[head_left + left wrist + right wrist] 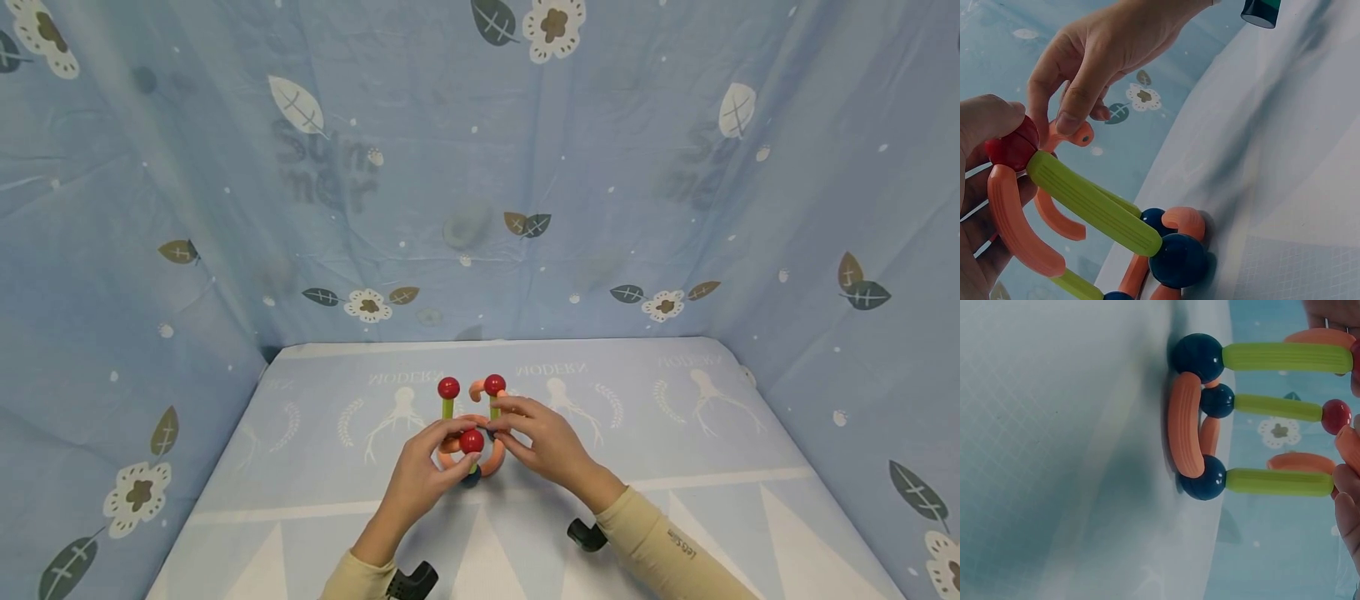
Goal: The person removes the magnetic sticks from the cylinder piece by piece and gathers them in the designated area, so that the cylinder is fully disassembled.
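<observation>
A frame of magnetic building pieces stands on the table, with green straight rods (1285,357) rising from dark blue balls (1177,260). Red balls cap these rods, and orange curved rods (1184,425) link the blue balls at the base. My left hand (427,467) grips the nearest red ball (1015,149) between thumb and fingers; an orange curved rod (1019,231) hangs from that ball. At the right-hand red ball (494,384), my right hand (551,442) pinches another orange curved rod (1079,133) between thumb and fingers.
The third red ball (448,387) tops the green upright at the back left. A pale patterned cloth covers the table (300,467). Blue floral curtains (465,167) close in the back and both sides. A dark wrist camera (587,535) sits below the right forearm.
</observation>
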Demonstrator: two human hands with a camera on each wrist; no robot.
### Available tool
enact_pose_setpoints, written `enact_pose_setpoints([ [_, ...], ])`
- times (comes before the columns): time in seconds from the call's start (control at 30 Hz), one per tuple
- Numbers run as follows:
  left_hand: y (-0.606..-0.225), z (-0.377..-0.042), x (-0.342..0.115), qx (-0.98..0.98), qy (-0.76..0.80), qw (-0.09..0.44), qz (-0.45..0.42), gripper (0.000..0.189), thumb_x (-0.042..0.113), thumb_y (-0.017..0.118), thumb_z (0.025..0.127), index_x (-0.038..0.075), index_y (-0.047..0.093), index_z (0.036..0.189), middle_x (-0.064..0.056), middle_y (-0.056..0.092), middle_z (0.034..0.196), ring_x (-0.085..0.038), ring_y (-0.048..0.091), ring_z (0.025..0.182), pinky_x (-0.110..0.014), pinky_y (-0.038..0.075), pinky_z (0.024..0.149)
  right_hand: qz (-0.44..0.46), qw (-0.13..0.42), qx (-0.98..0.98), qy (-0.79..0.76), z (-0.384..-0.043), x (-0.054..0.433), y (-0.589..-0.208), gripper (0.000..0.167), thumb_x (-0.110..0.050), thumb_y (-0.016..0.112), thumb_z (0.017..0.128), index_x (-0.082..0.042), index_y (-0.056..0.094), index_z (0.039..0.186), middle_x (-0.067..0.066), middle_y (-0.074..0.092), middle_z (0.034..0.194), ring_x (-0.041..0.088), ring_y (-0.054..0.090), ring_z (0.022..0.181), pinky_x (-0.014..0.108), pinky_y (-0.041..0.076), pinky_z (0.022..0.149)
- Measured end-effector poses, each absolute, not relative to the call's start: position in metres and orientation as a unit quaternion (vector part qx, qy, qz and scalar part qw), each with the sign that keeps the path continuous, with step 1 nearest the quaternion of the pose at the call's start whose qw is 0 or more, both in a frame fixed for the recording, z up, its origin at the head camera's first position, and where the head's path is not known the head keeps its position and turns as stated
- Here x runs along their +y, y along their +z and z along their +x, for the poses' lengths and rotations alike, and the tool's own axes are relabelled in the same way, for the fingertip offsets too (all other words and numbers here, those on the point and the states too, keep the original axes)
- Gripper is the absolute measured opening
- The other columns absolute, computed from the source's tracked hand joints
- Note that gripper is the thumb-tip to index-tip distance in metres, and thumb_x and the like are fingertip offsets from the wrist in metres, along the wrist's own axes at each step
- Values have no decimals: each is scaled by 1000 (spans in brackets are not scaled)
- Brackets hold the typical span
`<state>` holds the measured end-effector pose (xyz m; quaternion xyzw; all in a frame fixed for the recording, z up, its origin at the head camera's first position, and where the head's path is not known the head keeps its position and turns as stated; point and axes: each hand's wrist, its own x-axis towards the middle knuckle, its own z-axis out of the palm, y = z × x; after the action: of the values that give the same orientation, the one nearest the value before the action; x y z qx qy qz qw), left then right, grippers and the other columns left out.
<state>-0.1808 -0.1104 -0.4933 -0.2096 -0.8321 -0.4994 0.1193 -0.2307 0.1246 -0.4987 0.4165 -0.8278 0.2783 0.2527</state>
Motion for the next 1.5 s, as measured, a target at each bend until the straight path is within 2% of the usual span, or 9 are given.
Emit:
enact_pose_setpoints([
  [0.1,-494,-182,-110,-828,-502,121,-220,43,12,84,86,20,70,126,9,68,126,-8,64,100,-32,56,86,412,256,-831,272,-230,125,-500,32,-12,84,84,-17,75,114,7,62,134,17,67,98,30,58,77],
  [0.2,-496,-183,-110,-821,-505,124,-237,46,9,83,86,21,68,128,8,67,128,-9,64,104,-34,56,87,403,252,-836,275,-230,125,-501,41,-12,84,84,-15,71,124,9,56,140,12,62,83,25,54,68],
  [0.3,-496,-183,-110,-818,-504,126,-245,47,10,82,87,25,67,129,10,66,129,-8,64,105,-36,57,87,392,246,-841,281,-230,126,-502,52,-13,83,86,-12,64,134,9,52,143,9,56,76,21,49,61],
  [0.53,-494,-183,-111,-822,-504,119,-238,44,17,81,89,26,66,130,16,65,129,-7,64,104,-37,57,87,367,229,-848,305,-231,127,-506,67,-14,83,86,-11,53,145,11,47,145,11,62,82,18,47,59],
  [0.83,-496,-184,-112,-820,-506,120,-240,45,17,81,89,26,66,130,16,65,129,-7,64,105,-36,56,87,353,214,-855,313,-231,129,-507,63,-17,81,88,-11,53,144,9,46,146,15,65,85,19,49,60],
  [1.07,-498,-185,-112,-814,-508,119,-254,45,15,79,91,26,65,133,12,65,131,-8,64,109,-34,55,88,358,209,-849,327,-232,129,-510,65,-13,81,88,-11,52,145,12,45,147,19,66,83,34,56,62],
  [1.4,-499,-185,-112,-816,-508,116,-249,45,17,79,91,27,65,132,14,64,131,-8,64,109,-37,56,88,350,200,-854,328,-232,130,-510,64,-14,81,88,-11,52,146,10,45,147,20,66,84,33,57,63],
  [1.5,-499,-185,-112,-817,-511,114,-243,45,17,79,91,28,65,132,16,64,131,-8,64,109,-38,56,88,348,199,-857,324,-232,130,-511,63,-16,80,90,-11,52,146,10,46,147,20,66,85,29,56,63],
])
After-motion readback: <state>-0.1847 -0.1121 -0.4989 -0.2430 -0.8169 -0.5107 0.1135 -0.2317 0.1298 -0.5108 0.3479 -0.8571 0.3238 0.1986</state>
